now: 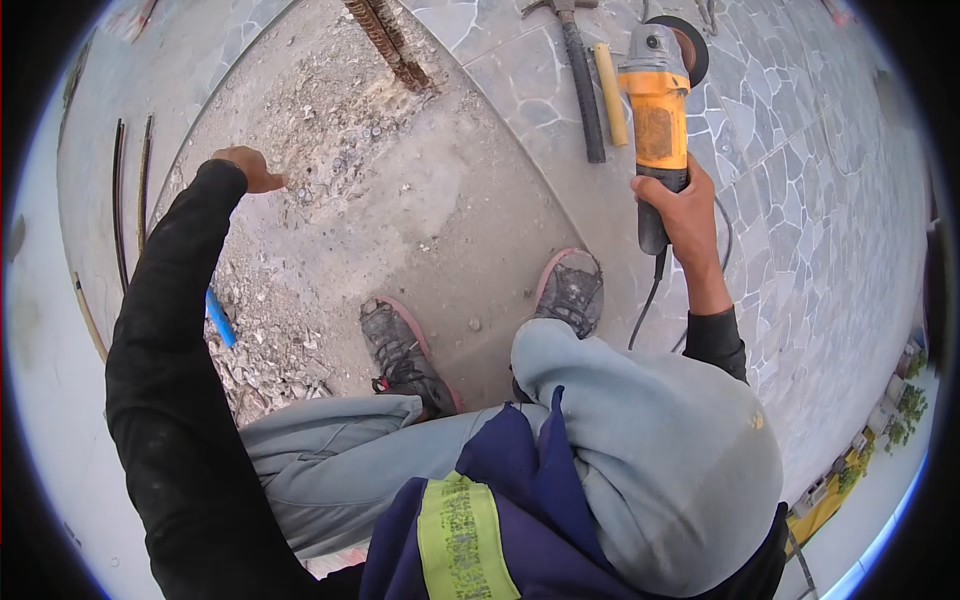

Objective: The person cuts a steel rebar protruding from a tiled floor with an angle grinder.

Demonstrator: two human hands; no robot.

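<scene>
My right hand [688, 208] is wrapped round the black rear handle of a yellow angle grinder [661, 120]. Its grey head and dark disc [690, 50] point away from me, over the stone paving. From the back of the tool runs a black cord [648, 305]. My left hand [250, 169] reaches out over the rubble-strewn patch, a finger stretched to the right and nothing visible in it; its other fingers are mostly hidden. Rusty steel bars [388, 45] stand up out of the broken ground ahead.
A hammer [582, 90] and a yellowish stick [610, 95] lie beside the grinder. Broken concrete [270, 370] and a blue pipe [220, 318] are at lower left. Dark rods [120, 200] lie farther left. My shoes [405, 350] rest on the dusty slab.
</scene>
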